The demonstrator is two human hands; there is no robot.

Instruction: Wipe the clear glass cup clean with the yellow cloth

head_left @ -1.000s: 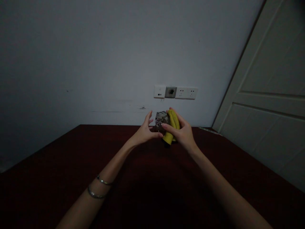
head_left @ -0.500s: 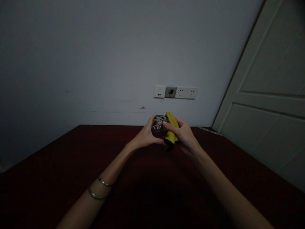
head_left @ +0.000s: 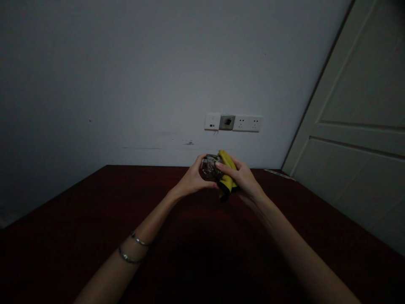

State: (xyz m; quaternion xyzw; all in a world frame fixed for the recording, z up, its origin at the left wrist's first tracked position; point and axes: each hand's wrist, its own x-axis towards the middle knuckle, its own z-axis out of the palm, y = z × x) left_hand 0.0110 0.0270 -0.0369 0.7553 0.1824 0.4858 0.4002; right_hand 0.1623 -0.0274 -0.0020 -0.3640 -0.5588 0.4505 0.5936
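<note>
My left hand (head_left: 193,177) is curled round the left side of a clear glass vessel (head_left: 209,168), its thumb along the bottom. The glass looks faceted and shiny; whether it is a cup or a jar I cannot tell in the dim light. From the right, my right hand (head_left: 242,176) grips a yellow cloth (head_left: 228,162) with a dark edge. The cloth is bunched against the right side of the glass, and my right thumb presses on the vessel's near face. Both hands are above the dark red table, and the right fingers behind the cloth are hidden.
The dark red table (head_left: 126,202) runs back to a pale wall (head_left: 142,76). White sockets (head_left: 247,123) and a grey plate (head_left: 227,122) are set low in that wall. A panelled door (head_left: 357,126) stands at the right. Near it, a thin strip (head_left: 278,174) lies along the table's back edge.
The glass has turned or tilted slightly in my hands and sits a touch further left. The cloth has shifted a little with my right hand; both grips stay on.
</note>
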